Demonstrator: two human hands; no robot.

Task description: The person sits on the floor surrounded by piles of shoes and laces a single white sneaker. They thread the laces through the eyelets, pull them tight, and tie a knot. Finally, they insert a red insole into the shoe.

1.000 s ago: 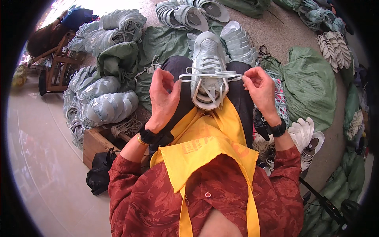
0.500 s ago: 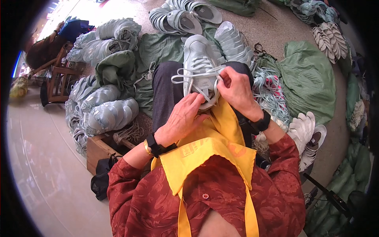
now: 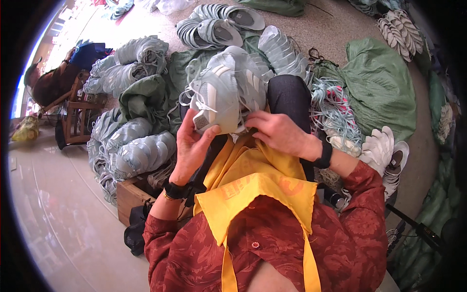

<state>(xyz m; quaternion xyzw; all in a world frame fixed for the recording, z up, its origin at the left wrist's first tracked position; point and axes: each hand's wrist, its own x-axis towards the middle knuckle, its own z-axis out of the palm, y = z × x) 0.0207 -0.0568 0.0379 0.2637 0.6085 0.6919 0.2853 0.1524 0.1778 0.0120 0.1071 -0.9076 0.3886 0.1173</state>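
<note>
Two pale grey-blue shoe uppers lie side by side over my lap, laces threaded. My left hand (image 3: 184, 146) is closed on the heel end of the left shoe upper (image 3: 220, 90), thumb across its edge, with a small printed label showing inside. White lace loops hang at that upper's left side. Against it rests the right shoe upper (image 3: 252, 80). My right hand (image 3: 282, 134) is at the heel end of this one, fingers curled together beside its edge; what they pinch is hidden. Below both hands a yellow apron (image 3: 253, 168) covers my lap.
Stacks of nested grey-blue shoe uppers (image 3: 141, 146) lie at left, more (image 3: 209, 29) ahead. A green sack (image 3: 379, 87) and tangled laces (image 3: 335, 109) lie right, near white uppers (image 3: 377, 151). A wooden box (image 3: 130, 194) stands by my left arm, a wooden chair (image 3: 78, 112) farther off.
My hands have left the laces of one upper. A second upper now lies beside it on the left, its heel end in my left hand, which has moved left. The right hand has moved lower.
</note>
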